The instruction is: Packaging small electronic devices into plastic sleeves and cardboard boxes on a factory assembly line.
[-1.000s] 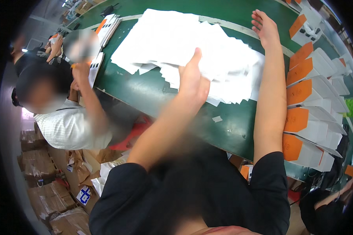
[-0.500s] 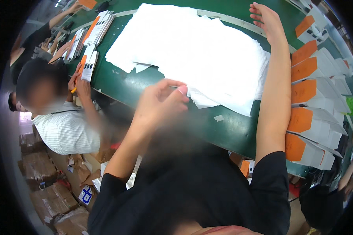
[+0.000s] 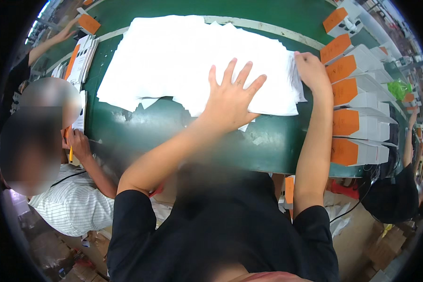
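Observation:
A broad, uneven pile of thin white sheets lies on the green table in front of me; whether they are paper or flat bags I cannot make out. My left hand rests on the near right part of the pile, palm down, fingers spread. At the pile's right edge is my right hand, its fingers bent and closed at the sheets' side edge. Its fingertips are partly hidden.
Folded white boxes with orange end flaps stand in a row along the right. On the left a co-worker in a striped shirt holds a yellow tool beside stacked white and orange cartons. The green table curves toward me.
My left hand has gone from half-curled near the table's front to spread flat on the sheets. My right hand has come down from beyond the pile to its right edge. The view has shifted.

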Demonstrator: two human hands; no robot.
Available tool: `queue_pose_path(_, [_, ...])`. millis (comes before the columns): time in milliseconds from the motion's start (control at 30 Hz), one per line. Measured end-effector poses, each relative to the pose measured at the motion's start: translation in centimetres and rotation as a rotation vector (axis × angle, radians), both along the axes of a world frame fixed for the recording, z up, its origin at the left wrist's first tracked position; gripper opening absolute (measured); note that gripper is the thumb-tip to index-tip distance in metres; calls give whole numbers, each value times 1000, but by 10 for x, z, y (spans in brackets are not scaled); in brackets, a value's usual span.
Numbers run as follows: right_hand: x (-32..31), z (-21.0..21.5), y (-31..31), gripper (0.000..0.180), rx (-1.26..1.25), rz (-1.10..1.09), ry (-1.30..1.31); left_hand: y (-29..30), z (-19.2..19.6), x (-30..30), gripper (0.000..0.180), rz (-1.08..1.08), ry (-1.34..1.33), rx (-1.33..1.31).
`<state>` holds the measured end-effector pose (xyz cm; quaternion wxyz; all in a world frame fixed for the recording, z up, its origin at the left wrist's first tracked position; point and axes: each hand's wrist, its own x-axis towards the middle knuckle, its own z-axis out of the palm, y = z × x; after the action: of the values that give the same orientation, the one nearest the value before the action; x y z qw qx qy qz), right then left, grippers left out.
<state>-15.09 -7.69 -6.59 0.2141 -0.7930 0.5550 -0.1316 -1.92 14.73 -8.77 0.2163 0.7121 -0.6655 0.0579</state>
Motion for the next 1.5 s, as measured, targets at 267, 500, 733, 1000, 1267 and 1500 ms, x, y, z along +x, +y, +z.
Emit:
queue_pose_path(267, [9,-8,19,41,36,136,-205,15,4,36,69,68,-61,23])
queue_pose_path(500, [28,-36,8,47,43,394,-663,13,16,34,92,-38,-13,22])
queue_pose_path(733, [41,-1,24,55,-253,344,-403,10,46,81,70,104,189,-212])
queue_pose_path(1000, [76,-39,24,57,-316,509,0,-40,-17,68,57,117,-83,-196])
queue_pose_path(1267, [96,-1,20,53,-385,555,-99,-65,7,80,55,178,-53,-331])
queue_pose_path(1500, [98,-37,19,50,-282,592,-15,-67,-18,84,54,157,-27,-150])
